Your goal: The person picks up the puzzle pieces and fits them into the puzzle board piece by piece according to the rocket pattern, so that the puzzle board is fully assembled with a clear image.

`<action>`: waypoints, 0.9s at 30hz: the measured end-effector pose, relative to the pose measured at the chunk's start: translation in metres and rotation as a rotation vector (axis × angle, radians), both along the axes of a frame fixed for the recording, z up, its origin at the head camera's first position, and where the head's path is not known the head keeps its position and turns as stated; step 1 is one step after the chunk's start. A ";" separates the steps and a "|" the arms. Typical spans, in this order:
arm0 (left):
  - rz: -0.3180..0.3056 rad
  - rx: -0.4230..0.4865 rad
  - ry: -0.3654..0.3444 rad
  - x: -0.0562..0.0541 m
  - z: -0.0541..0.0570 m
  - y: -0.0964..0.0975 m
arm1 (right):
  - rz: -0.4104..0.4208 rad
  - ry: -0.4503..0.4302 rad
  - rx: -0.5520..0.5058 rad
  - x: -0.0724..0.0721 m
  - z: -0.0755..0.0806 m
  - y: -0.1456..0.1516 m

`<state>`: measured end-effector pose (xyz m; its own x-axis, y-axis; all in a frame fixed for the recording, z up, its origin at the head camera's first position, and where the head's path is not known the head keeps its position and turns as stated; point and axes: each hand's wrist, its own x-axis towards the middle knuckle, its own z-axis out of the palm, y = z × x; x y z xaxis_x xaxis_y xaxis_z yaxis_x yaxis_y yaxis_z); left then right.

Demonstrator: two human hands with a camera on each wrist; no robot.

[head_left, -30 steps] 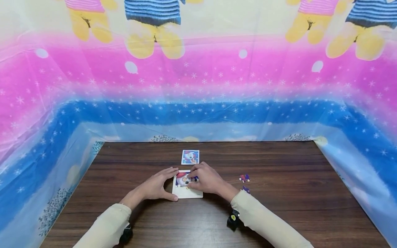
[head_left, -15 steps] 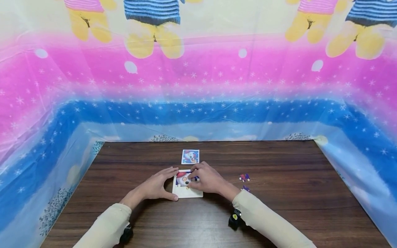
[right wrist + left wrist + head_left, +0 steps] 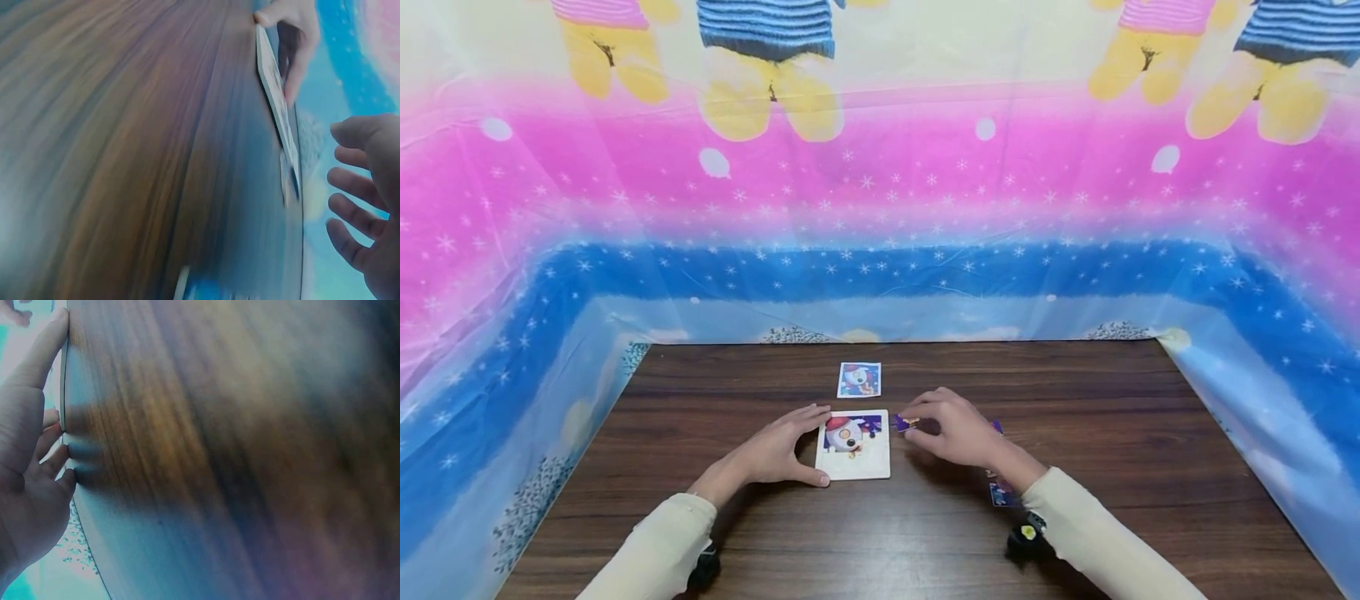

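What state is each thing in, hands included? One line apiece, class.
Board: flat, partly filled
Card: flat, picture up
Left hand: gripping board's left side
Right hand: right of board, grip unclear
Purple piece: near right hand; held or loose, unclear
Other pieces: loose, partly hidden

Board partly covered by left hand, pieces partly hidden by right forearm, table blurred in left wrist view, right hand cropped by its view.

I work in a cloth-screened booth: pink-and-blue snowflake-printed fabric walls three sides of my dark-brown wood-grained table.
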<state>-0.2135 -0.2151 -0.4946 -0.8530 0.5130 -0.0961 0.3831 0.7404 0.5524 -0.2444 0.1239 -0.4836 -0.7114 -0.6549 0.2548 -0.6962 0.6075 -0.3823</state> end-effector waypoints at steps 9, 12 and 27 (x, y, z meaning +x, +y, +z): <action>0.004 0.002 -0.002 0.000 -0.001 -0.002 | -0.099 0.016 -0.020 0.006 -0.004 0.062; 0.004 0.004 -0.003 0.000 -0.001 -0.002 | -0.116 0.022 -0.020 0.005 -0.006 0.078; 0.011 0.007 -0.005 0.000 -0.001 0.001 | -0.165 -0.024 0.079 -0.009 -0.016 0.130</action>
<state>-0.2138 -0.2142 -0.4957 -0.8582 0.5041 -0.0971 0.3720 0.7409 0.5592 -0.2536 0.2538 -0.4999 -0.8161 -0.5463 0.1885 -0.5759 0.7414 -0.3444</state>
